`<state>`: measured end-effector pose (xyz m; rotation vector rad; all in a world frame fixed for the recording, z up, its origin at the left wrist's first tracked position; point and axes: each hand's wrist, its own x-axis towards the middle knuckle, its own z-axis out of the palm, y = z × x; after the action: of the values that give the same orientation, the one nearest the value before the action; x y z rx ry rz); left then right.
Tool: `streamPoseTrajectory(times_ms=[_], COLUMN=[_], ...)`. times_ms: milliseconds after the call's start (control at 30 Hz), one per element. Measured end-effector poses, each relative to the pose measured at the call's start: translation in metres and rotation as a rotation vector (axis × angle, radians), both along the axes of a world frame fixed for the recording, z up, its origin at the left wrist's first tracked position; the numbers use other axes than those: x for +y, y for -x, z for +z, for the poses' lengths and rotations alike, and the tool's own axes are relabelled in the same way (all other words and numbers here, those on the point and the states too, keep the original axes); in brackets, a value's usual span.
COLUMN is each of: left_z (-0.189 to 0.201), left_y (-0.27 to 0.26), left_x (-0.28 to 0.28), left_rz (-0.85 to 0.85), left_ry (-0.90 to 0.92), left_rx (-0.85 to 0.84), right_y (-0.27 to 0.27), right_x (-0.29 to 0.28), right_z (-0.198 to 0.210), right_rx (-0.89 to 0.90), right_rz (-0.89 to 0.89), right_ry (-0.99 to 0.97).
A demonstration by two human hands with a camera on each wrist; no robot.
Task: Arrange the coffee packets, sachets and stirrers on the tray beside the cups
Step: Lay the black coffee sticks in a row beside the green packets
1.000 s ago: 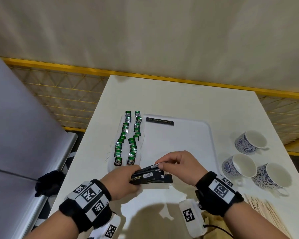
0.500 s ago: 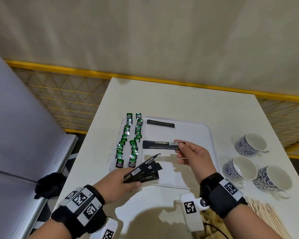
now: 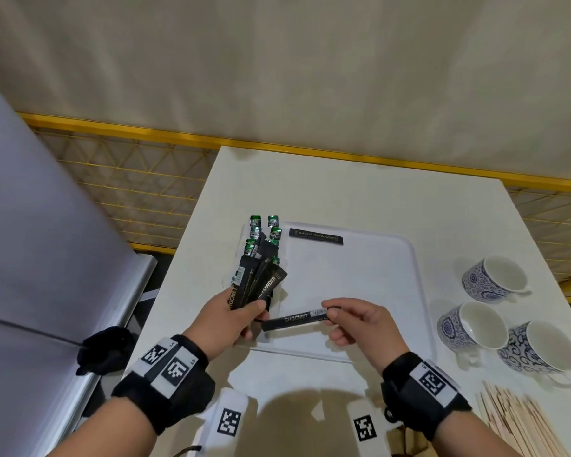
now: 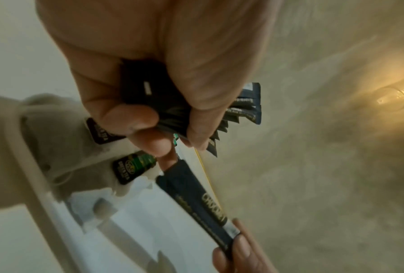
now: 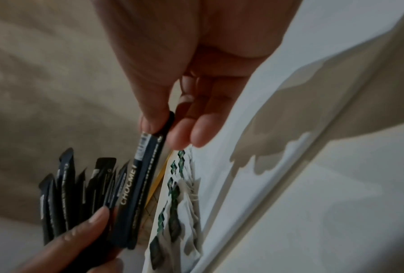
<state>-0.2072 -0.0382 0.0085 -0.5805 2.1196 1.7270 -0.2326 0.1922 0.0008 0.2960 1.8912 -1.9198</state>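
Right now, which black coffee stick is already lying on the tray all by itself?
The Black Coffee Powder stick at the tray's far edge. It lies flat, untouched; the left hand grips a fanned bunch, the right hand pinches one Chocmet stick.

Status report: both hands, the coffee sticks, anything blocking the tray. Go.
Left hand grips fanned black sticks. Right hand pinches single stick over tray. One laid stick at far edge. Nothing blocking.

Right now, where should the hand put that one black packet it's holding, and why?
Probably lay it flat on the tray, below the black packet already lying there. The right hand pinches one coffee stick over bare tray, while the left hand grips the remaining sticks.
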Motion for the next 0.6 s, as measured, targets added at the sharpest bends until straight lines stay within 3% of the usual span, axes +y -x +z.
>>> streamPoseTrajectory(times_ms=[233, 433, 600], left_z=[-0.002, -0.001, 0.0], left_y=[-0.003, -0.003, -0.001], left_x=[0.001, 0.001, 0.003], left_rz=[-0.084, -0.105, -0.081], left_ry=[-0.018, -0.014, 0.02], left_rx=[-0.052, -0.05, 0.023], right_y=[-0.014, -0.016, -0.011], right_x=[0.002, 0.005, 0.006], right_z=[-0.011, -0.015, -0.013], right_rx=[0.11, 0.229, 0.024], right_rz=[-0.026, 0.104, 0.1], right_ry=[0.084, -0.042, 0.03])
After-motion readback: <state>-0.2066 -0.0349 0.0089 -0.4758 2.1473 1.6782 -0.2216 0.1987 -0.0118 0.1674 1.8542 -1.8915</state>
